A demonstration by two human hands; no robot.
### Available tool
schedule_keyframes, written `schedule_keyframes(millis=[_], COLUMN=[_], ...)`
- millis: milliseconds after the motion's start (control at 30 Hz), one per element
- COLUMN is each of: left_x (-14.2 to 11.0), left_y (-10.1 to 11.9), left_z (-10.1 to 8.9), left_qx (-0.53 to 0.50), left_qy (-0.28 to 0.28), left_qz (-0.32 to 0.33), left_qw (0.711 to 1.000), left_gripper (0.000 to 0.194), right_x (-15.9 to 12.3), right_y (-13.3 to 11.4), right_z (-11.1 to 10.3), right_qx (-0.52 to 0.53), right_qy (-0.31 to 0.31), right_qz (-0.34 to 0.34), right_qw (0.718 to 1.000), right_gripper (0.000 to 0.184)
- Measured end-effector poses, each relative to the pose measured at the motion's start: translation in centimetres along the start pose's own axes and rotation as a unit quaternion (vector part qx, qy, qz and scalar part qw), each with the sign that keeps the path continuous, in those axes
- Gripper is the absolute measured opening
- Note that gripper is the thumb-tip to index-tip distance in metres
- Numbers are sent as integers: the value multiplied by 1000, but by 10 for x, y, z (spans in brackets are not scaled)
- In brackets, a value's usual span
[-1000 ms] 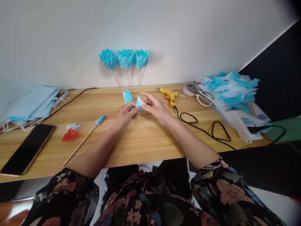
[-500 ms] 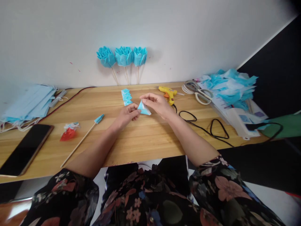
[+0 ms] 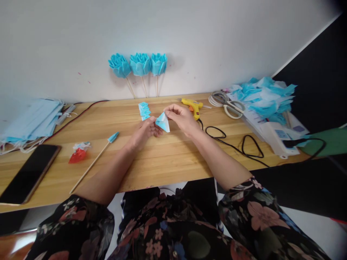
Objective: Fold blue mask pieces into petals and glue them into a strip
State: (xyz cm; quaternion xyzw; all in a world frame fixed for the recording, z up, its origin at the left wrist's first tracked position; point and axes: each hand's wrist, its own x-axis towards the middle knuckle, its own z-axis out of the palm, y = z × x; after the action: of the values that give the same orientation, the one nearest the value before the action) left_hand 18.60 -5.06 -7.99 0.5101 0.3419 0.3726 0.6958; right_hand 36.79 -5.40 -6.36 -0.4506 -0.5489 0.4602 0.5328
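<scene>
Between my two hands is a small piece of blue and white mask fabric (image 3: 163,122), folded to a rough triangle. My left hand (image 3: 148,130) pinches its left corner with thumb and finger. At its top corner, the thumb and fingertips of my right hand (image 3: 180,116) grip it. Just beyond my left hand lies a short row of folded blue fabric petals (image 3: 144,110). A wooden stick with a blue fabric tip (image 3: 94,161) rests on the table left of my left forearm. The yellow glue gun (image 3: 193,106) lies behind my right hand.
Three blue fabric flowers (image 3: 140,65) on sticks lean against the wall. On the left are stacked face masks (image 3: 34,117), a phone (image 3: 29,175) and a small red packet (image 3: 78,153). Scissors (image 3: 234,110), a power strip (image 3: 279,139), a black cord (image 3: 230,144) and a blue fabric heap (image 3: 267,95) are right.
The folded fabric has turned between my hands and shifted slightly left. My left fingers have changed their hold to its left corner. The view has shifted a little.
</scene>
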Motion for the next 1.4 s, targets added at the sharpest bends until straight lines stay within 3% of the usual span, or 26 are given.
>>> schedule_keyframes(millis=[567, 833, 1200, 1400], left_x=[0, -2, -3, -2], left_y=[-4, -4, -1, -1], left_z=[-3, -2, 0, 0], left_qx=[26, 30, 26, 29], left_qy=[56, 52, 45, 74], left_qz=[12, 13, 16, 7], left_qw=[998, 998, 999, 997], left_gripper=[28, 27, 37, 32], right_x=[-4, -4, -5, -6], right_y=[-4, 2, 4, 3], right_z=[1, 1, 3, 4], right_qx=[-4, -47, -79, -100], right_qy=[-12, -47, -38, -45], right_qz=[18, -37, -59, -91], right_qw=[1000, 997, 994, 990], right_gripper=[31, 36, 36, 37])
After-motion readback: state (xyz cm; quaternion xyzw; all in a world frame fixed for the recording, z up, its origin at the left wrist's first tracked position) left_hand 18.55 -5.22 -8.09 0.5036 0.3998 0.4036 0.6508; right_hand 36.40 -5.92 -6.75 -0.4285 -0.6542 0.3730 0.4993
